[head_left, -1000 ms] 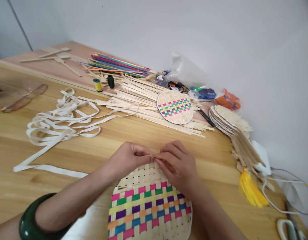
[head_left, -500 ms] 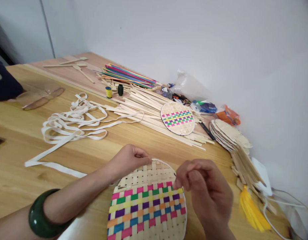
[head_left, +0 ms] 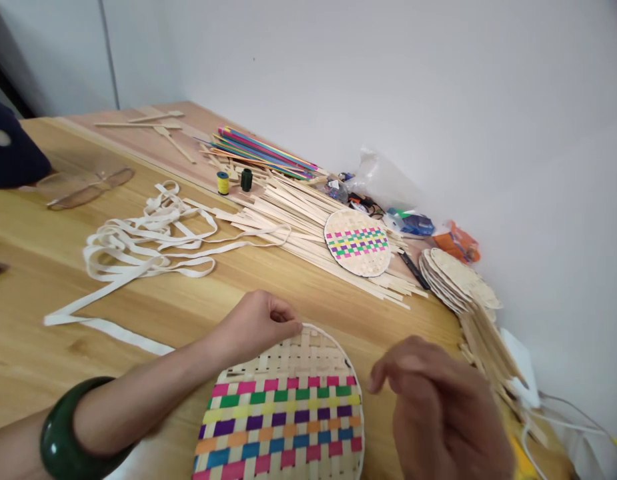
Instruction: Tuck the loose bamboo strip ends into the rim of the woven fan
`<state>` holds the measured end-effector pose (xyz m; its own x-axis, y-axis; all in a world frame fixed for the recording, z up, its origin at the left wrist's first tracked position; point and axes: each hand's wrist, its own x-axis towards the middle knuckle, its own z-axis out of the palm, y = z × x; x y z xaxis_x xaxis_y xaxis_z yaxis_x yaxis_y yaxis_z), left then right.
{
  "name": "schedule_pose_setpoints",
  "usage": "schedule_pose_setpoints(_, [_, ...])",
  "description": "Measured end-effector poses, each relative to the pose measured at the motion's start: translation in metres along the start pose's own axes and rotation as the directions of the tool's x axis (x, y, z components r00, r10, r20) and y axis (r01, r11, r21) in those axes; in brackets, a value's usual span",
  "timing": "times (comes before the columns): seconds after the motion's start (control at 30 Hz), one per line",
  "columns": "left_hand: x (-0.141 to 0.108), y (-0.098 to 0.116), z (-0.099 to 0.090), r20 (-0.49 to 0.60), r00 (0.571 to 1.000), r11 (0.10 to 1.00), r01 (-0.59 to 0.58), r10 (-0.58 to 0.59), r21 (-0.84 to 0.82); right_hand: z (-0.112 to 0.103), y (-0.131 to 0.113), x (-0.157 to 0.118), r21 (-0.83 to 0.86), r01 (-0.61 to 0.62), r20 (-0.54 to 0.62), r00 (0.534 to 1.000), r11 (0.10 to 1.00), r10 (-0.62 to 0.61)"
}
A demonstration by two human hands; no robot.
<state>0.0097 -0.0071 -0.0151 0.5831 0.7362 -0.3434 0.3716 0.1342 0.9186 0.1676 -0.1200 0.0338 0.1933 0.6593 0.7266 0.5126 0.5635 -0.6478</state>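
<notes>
A round woven fan panel (head_left: 283, 413) with pink, green, yellow, purple, orange and blue strips lies at the bottom centre, white binding along its edge. My left hand (head_left: 261, 327) pinches its top edge between thumb and fingers; a green bangle (head_left: 78, 427) circles that wrist. Off the panel's right edge, my right hand (head_left: 438, 400) is raised with its fingers curled together; whatever it holds, if anything, is too small to make out. White tape (head_left: 123, 333) runs from a loose pile (head_left: 153, 240) on the left to beneath my left forearm.
Pale strips (head_left: 288, 213), coloured strips (head_left: 268, 157), a smaller woven disc (head_left: 358, 243), a yellow spool (head_left: 223, 183) and a dark spool (head_left: 246, 180) lie farther back. Stacked discs (head_left: 455, 280), wooden sticks (head_left: 493, 340) and cables (head_left: 553, 417) are at right.
My right hand has moved right and down, away from the panel's edge. The panel appears slightly lower and farther left, while my left hand still pinches its top edge.
</notes>
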Motion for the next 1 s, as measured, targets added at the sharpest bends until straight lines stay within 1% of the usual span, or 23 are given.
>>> schedule_pose_setpoints(0.07, [0.001, -0.001, 0.000, -0.003, 1.000, 0.999, -0.012, 0.012, -0.045, 0.002, 0.009, -0.003, -0.191, -0.024, 0.168, 0.984, 0.981, 0.057])
schedule_pose_setpoints(0.13, [0.002, -0.001, 0.000, -0.001, 1.000, 0.997, -0.022, 0.022, -0.067, 0.004, 0.021, -0.007, -0.347, -0.028, 0.272, 0.954, 0.938, 0.129])
schedule_pose_setpoints(0.2, [0.001, 0.000, 0.000, -0.005, 0.999, 0.997, -0.034, 0.034, -0.071, 0.007, 0.030, -0.010, -0.433, 0.001, 0.307, 0.940, 0.901, 0.147])
schedule_pose_setpoints(0.33, [-0.002, 0.003, -0.001, -0.018, 0.999, 0.997, -0.044, 0.043, -0.069, 0.011, 0.038, -0.014, -0.495, 0.085, 0.380, 0.916, 0.865, 0.127])
schedule_pose_setpoints(0.4, [-0.003, 0.004, -0.001, -0.020, 0.998, 0.996, -0.054, 0.053, -0.070, 0.011, 0.039, -0.014, -0.504, 0.111, 0.402, 0.908, 0.857, 0.119])
schedule_pose_setpoints(0.53, [-0.004, 0.004, -0.001, -0.018, 0.999, 0.995, -0.035, 0.034, -0.090, 0.012, 0.039, -0.013, -0.502, 0.146, 0.404, 0.911, 0.853, 0.081])
schedule_pose_setpoints(0.63, [-0.003, 0.005, 0.000, -0.020, 1.000, 0.996, -0.024, 0.023, -0.086, 0.011, 0.040, -0.013, -0.504, 0.159, 0.420, 0.904, 0.849, 0.080])
schedule_pose_setpoints(0.83, [-0.004, 0.006, 0.000, -0.025, 0.999, 0.997, -0.043, 0.042, -0.058, 0.012, 0.041, -0.015, -0.523, 0.196, 0.450, 0.890, 0.830, 0.074])
schedule_pose_setpoints(1.0, [-0.003, 0.003, 0.000, -0.027, 0.999, 0.996, -0.044, 0.042, -0.075, 0.012, 0.041, -0.014, -0.521, 0.175, 0.444, 0.891, 0.835, 0.090])
